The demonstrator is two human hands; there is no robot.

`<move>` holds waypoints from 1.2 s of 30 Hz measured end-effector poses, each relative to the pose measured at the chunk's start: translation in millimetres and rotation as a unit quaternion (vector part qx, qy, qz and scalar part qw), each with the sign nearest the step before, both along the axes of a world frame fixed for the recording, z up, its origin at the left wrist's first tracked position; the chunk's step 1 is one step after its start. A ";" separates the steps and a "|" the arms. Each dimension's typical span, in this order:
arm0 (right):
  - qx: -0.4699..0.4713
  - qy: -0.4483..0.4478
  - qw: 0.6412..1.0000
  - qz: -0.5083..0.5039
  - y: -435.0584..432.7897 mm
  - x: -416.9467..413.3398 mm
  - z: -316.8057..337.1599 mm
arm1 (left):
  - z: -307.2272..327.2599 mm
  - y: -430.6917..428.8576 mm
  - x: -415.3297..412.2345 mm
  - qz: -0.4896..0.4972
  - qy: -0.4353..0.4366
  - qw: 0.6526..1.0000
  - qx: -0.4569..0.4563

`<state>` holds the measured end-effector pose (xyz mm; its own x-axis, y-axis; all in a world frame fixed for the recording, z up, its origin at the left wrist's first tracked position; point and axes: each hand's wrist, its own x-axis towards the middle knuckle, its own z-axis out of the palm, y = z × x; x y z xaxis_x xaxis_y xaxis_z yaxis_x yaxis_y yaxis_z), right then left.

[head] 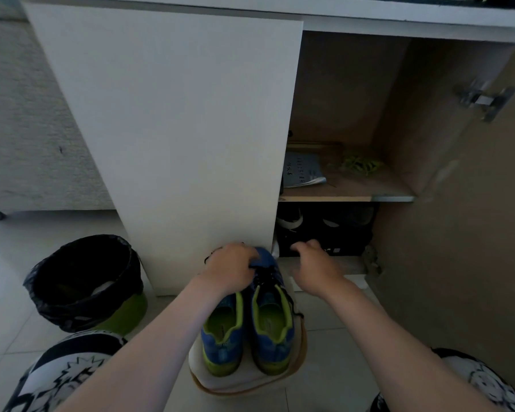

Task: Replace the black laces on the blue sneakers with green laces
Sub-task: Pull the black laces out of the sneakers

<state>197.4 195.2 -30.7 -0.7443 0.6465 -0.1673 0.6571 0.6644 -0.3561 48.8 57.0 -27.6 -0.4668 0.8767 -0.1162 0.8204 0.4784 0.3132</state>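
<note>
Two blue sneakers (220,350) with black laces (263,279) on a round pale cushion (250,385) before the white cabinet (176,129). Left hand (231,267) grip clamped on one shoe's front, likely to loosen laces. Right hand (315,269) grip loose, empty. Green laces (360,165) inside cabinet, on wooden shelf (354,188).

Nothing could be read outright. A grey paper booklet (302,171) lying on the light wooden cabinet shelf (354,190) carried columns of dark characters, too blurred to make out. A black cardboard box (344,233) in the compartment below bore small white markings near its lower edge, equally illegible. Black-and-white printed shorts (57,379) showed cartoon drawings.
</note>
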 end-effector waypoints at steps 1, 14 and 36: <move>-0.023 0.008 0.999 0.040 -5.3 -2.6 0.9 | -1.7 1.8 4.6 -0.027 -0.022 0.999 -0.003; -0.044 -0.063 0.993 0.085 -14.2 -6.5 -13.6 | -24.5 5.2 15.0 -0.055 -0.022 0.998 -0.020; -0.009 -0.022 0.995 0.095 -16.5 -7.9 -13.9 | -43.8 7.8 23.0 -0.126 0.106 0.986 0.013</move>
<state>189.5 178.7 -44.6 -0.8443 0.4917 -0.2132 0.5359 0.7719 -0.3420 71.8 64.9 -71.4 -0.2453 0.9693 -0.0157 0.9606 0.2452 0.1307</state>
